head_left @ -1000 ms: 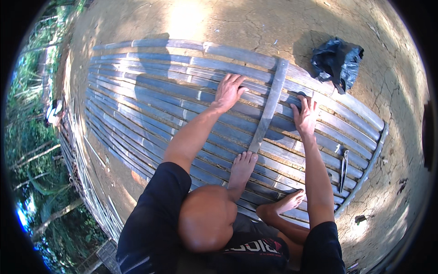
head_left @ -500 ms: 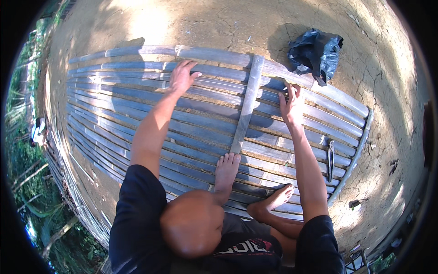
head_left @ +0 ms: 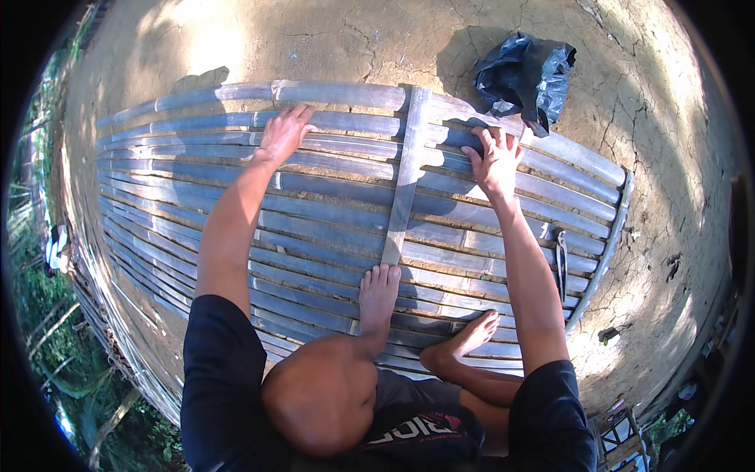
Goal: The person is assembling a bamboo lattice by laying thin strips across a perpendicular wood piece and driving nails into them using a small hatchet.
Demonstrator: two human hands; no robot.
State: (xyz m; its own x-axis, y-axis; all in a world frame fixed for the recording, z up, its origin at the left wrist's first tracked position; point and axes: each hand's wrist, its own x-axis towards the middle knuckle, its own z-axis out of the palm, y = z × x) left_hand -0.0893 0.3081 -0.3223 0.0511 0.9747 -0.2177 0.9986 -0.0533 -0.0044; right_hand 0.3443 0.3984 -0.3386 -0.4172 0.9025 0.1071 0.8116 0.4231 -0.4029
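Far left: green foliage [head_left: 47, 346] beyond the edge of the bamboo slat panel [head_left: 330, 212], flat on cracked dry ground [head_left: 314, 39]. Left hand [head_left: 281, 135] spread open, palm down, pressing on slats near the far edge, grasping nothing. Middle: one cross batten [head_left: 405, 181] laid over the slats, running from far edge toward a bare foot [head_left: 379, 295] planted at its near end; second foot [head_left: 470, 334] resting sideways further right. Right hand [head_left: 494, 161] open, fingers curled over a far slat just right of the batten. Dark tool [head_left: 561, 263] lying untouched on slats at right. Black plastic bag [head_left: 525, 79] on ground beyond. Judged: slats mostly laid, batten placed, fastening not visibly done.
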